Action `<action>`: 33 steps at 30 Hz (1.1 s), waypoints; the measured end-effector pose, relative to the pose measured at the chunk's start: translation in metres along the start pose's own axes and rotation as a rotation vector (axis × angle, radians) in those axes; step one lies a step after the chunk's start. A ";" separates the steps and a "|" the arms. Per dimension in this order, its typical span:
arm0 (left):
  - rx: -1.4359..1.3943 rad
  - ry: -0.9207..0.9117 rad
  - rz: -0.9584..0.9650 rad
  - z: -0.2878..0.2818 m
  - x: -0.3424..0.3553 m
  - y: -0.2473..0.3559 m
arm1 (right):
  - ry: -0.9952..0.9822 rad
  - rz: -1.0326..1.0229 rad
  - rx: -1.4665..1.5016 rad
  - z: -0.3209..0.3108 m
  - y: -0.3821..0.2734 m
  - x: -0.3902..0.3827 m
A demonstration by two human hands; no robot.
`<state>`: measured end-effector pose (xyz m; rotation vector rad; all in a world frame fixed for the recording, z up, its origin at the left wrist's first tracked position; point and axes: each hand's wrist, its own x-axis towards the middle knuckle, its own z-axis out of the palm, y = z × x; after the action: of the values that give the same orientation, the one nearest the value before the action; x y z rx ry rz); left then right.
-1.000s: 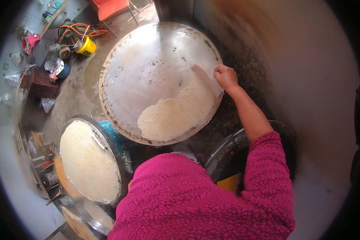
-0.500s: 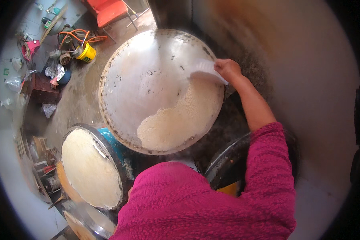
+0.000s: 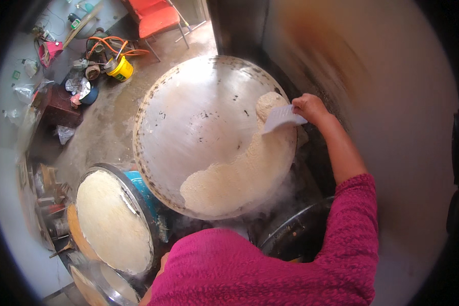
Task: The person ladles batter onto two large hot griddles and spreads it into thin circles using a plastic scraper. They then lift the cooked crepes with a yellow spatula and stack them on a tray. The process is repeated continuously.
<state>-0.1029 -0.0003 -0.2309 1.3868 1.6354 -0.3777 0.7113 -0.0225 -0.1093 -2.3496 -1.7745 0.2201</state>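
Observation:
Over the right side of a large round metal griddle (image 3: 188,122), my right hand (image 3: 311,108) is closed on a white plastic scraper (image 3: 282,118). The scraper's flat blade is tilted and touches pale batter (image 3: 234,178). That batter lies in a curved band along the griddle's right and near edge, with a thicker lump just beyond the scraper. Bare metal with dark specks shows over the rest of the griddle. Only a sliver of bare skin appears beside my pink clothing at lower left; my left hand itself is hidden.
A large pale round flatbread (image 3: 112,219) lies on a round support at left, beside a blue container (image 3: 142,189). A dark round vessel (image 3: 296,229) sits under my right arm. Farther off are a yellow bucket (image 3: 121,70) and a red chair (image 3: 158,21). Steam rises near the griddle.
My right hand has drawn the scraper nearer and tilted it differently. A lump of batter now shows beyond the blade. The whole view has shifted slightly, and more steam appears at the griddle's near edge.

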 end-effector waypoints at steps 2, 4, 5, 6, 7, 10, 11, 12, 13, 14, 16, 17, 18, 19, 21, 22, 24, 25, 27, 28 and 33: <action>-0.010 0.012 -0.017 0.001 -0.004 -0.002 | 0.099 -0.080 -0.049 0.003 0.004 0.033; -0.025 0.029 -0.035 0.002 -0.008 -0.005 | 0.149 -0.104 -0.039 0.007 0.002 0.060; -0.034 0.036 -0.050 0.003 -0.009 -0.006 | 0.162 -0.079 -0.047 0.009 -0.003 0.072; -0.080 0.050 -0.075 0.004 -0.011 -0.008 | 0.161 -0.046 -0.061 0.012 -0.009 0.081; -0.074 0.046 -0.071 0.006 -0.009 -0.010 | 0.176 -0.001 -0.075 0.014 -0.016 0.086; -0.050 0.021 -0.039 0.012 0.000 -0.016 | 0.191 0.121 -0.013 0.018 -0.039 0.085; -0.039 0.007 -0.017 0.015 0.005 -0.017 | 0.194 0.120 -0.009 0.019 -0.047 0.078; -0.029 -0.007 0.008 0.018 0.013 -0.019 | 0.240 0.135 0.025 0.018 -0.054 0.071; -0.020 -0.020 0.033 0.021 0.020 -0.020 | 0.279 0.153 0.063 0.017 -0.059 0.063; -0.017 -0.034 0.047 0.023 0.026 -0.021 | 0.354 0.130 0.110 0.016 -0.064 0.054; -0.016 -0.061 0.070 0.024 0.037 -0.022 | 0.499 0.398 0.224 0.016 -0.067 0.035; -0.018 -0.074 0.077 0.023 0.041 -0.023 | 0.599 0.492 0.290 0.017 -0.065 0.029; -0.016 -0.085 0.083 0.021 0.043 -0.022 | 0.540 0.676 0.250 0.018 -0.061 0.026; -0.012 -0.096 0.089 0.019 0.043 -0.022 | 0.484 0.845 0.214 0.019 -0.056 0.027; -0.008 -0.105 0.091 0.014 0.043 -0.020 | 0.407 1.057 0.258 0.028 -0.048 0.042; -0.002 -0.108 0.087 0.012 0.043 -0.018 | 0.384 1.100 0.338 0.033 -0.044 0.057; 0.002 -0.107 0.074 0.009 0.041 -0.014 | 0.368 1.237 0.600 0.045 -0.042 0.102; 0.004 -0.107 0.062 0.009 0.041 -0.012 | 0.346 1.225 0.674 0.050 -0.044 0.124; 0.003 -0.101 0.048 0.009 0.041 -0.010 | 0.434 1.203 0.810 0.063 -0.058 0.158; 0.003 -0.097 0.037 0.009 0.040 -0.010 | 0.475 1.216 0.845 0.067 -0.063 0.172; -0.023 -0.085 0.002 0.009 0.037 -0.020 | 0.441 1.033 0.918 0.043 -0.062 0.152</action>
<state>-0.1140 0.0097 -0.2714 1.3373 1.5641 -0.4103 0.6854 0.1429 -0.1366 -2.0677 -0.0570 0.4656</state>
